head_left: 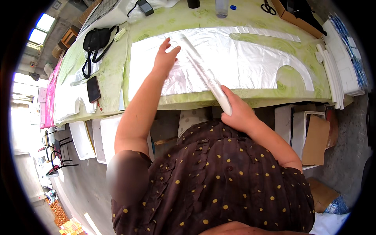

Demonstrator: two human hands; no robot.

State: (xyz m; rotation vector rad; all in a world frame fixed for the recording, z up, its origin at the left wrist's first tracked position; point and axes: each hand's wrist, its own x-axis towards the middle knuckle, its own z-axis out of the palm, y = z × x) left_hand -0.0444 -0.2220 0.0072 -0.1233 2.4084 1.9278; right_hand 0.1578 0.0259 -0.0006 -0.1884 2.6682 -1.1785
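In the head view, your right hand's grip (240, 111) is wrapped around the near end of the white roll (205, 76), which slants over the film sheet (250, 58) past the bench's (258, 94) near edge. Your left hand (166, 58) is empty, fingers parted. Dragging could crease the thin film. Room lies left, toward the phone (93, 89).

The single view looks steeply down from the person's head, close above the dotted shirt (219, 176) at lower centre. It faces forward over the tabletop (176, 17) across the upper frame.
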